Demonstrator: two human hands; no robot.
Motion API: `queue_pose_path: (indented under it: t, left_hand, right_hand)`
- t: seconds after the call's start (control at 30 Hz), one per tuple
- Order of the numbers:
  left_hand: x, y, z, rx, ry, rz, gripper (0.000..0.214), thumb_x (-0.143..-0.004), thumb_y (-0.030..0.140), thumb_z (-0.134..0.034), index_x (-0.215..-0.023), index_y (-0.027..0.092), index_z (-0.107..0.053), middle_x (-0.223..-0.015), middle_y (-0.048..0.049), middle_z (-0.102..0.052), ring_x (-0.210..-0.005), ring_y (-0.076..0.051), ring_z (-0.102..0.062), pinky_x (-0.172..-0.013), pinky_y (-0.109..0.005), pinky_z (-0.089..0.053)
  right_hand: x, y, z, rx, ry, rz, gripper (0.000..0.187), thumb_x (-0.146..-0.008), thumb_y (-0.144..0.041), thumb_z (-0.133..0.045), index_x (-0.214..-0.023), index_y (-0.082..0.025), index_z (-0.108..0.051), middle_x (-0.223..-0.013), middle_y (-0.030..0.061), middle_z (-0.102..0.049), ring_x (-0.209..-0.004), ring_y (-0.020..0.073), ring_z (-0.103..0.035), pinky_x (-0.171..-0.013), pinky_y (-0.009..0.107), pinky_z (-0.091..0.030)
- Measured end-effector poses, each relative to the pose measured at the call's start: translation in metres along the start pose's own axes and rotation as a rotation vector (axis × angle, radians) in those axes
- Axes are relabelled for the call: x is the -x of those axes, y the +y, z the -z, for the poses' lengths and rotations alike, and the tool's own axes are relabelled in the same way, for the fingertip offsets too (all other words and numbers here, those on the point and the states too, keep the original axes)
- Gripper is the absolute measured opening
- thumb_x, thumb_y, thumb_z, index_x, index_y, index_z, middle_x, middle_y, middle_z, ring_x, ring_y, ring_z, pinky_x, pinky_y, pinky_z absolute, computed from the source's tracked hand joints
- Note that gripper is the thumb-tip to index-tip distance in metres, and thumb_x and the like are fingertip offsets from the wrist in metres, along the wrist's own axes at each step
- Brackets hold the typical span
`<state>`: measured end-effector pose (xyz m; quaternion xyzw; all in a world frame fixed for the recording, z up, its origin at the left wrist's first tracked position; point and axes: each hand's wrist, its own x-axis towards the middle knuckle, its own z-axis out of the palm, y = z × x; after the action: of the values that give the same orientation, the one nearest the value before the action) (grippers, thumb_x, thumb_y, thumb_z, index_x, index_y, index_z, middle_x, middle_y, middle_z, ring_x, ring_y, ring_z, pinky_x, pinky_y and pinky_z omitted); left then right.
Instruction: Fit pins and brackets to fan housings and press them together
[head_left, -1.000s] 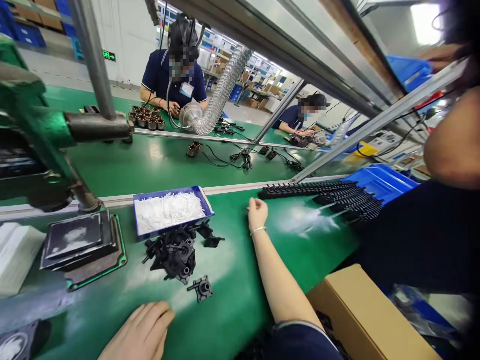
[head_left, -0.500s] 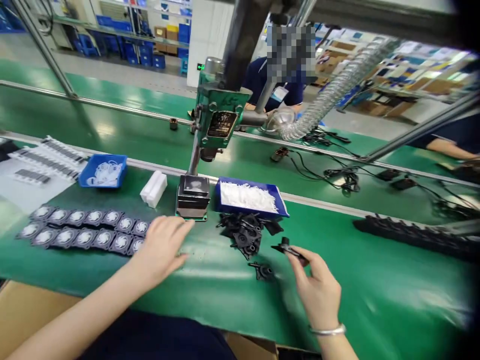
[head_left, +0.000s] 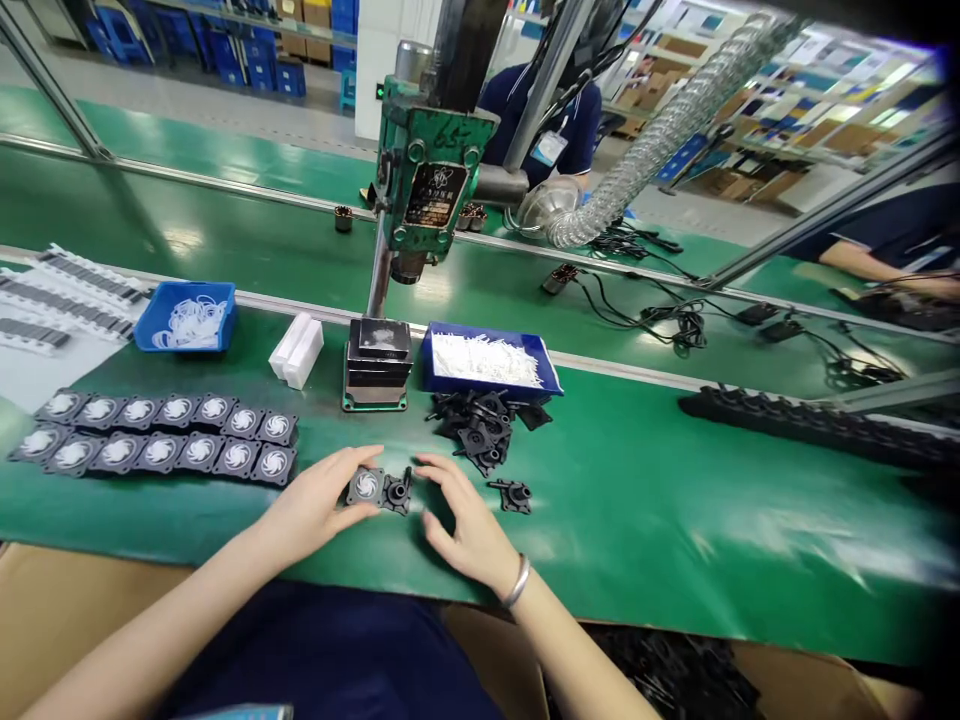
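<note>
My left hand (head_left: 319, 505) has its fingers and thumb around a square black pump part with a white impeller (head_left: 366, 486), low over the green table. Against that part's right side is a black plastic cover with a round spout (head_left: 397, 492). My right hand (head_left: 469, 525) is just right of the cover, thumb and fingers spread; I cannot tell whether a fingertip touches it. A similar black cover (head_left: 514, 495) lies by itself farther right. Behind it is a pile of black covers (head_left: 480, 430). Two rows of impeller parts (head_left: 159, 452) lie left of my left hand.
A green press (head_left: 431, 190) stands over a black block (head_left: 379, 365). Behind the pile is a blue tray of white pieces (head_left: 556, 375); a blue bin (head_left: 180, 345) and white blocks (head_left: 296, 350) are farther left. A black row of parts (head_left: 810, 430) lies right. Co-workers sit opposite.
My right hand has moved left and released the black cover beside the impeller part. My left hand, empty before, has moved slightly and now grips an impeller part. The view has shifted.
</note>
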<state>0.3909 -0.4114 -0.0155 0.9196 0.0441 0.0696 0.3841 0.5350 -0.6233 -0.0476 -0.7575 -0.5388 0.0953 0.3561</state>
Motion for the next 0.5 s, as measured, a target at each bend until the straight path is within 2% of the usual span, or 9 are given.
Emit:
queue_pose_path:
  t: [0.07, 0.2, 0.37, 0.5]
  left_hand:
    - [0.005, -0.003, -0.016, 0.212, 0.047, 0.083, 0.062, -0.086, 0.026, -0.072, -0.139, 0.028, -0.041, -0.122, -0.0059, -0.065, -0.115, -0.023, -0.063, -0.101, -0.04, -0.052]
    - [0.01, -0.009, -0.032, 0.457, 0.087, 0.171, 0.063, -0.083, 0.027, -0.074, -0.137, 0.027, -0.042, -0.119, -0.0059, -0.065, -0.114, -0.022, -0.064, -0.101, -0.039, -0.051]
    - [0.013, -0.015, -0.037, 0.515, 0.09, 0.177, 0.065, -0.081, 0.029, -0.077, -0.137, 0.026, -0.042, -0.12, -0.0082, -0.065, -0.114, -0.023, -0.063, -0.101, -0.04, -0.05]
    - [0.014, -0.018, -0.04, 0.536, 0.119, 0.137, 0.064, -0.081, 0.028, -0.077, -0.135, 0.026, -0.044, -0.117, -0.0075, -0.064, -0.111, -0.023, -0.065, -0.097, -0.037, -0.054]
  right_hand:
    - [-0.001, -0.007, -0.012, -0.045, 0.035, -0.053, 0.043, -0.086, -0.022, -0.065, -0.126, -0.022, -0.05, -0.137, 0.0152, -0.052, -0.13, 0.0271, -0.05, -0.108, 0.049, -0.047]
    - [-0.011, -0.005, -0.025, -0.109, 0.112, -0.075, 0.01, -0.091, -0.024, -0.064, -0.1, -0.023, -0.06, -0.12, 0.011, -0.06, -0.115, 0.0244, -0.059, -0.097, 0.045, -0.052]
    - [-0.024, -0.007, 0.003, -0.142, 0.234, -0.097, 0.01, -0.089, -0.023, -0.068, -0.096, -0.023, -0.061, -0.11, 0.0075, -0.063, -0.106, 0.022, -0.061, -0.094, 0.044, -0.05]
    - [-0.037, -0.035, 0.013, -0.198, 0.153, 0.084, 0.017, -0.088, -0.021, -0.07, -0.101, -0.024, -0.06, -0.11, 0.0053, -0.063, -0.111, 0.0205, -0.057, -0.097, 0.041, -0.049]
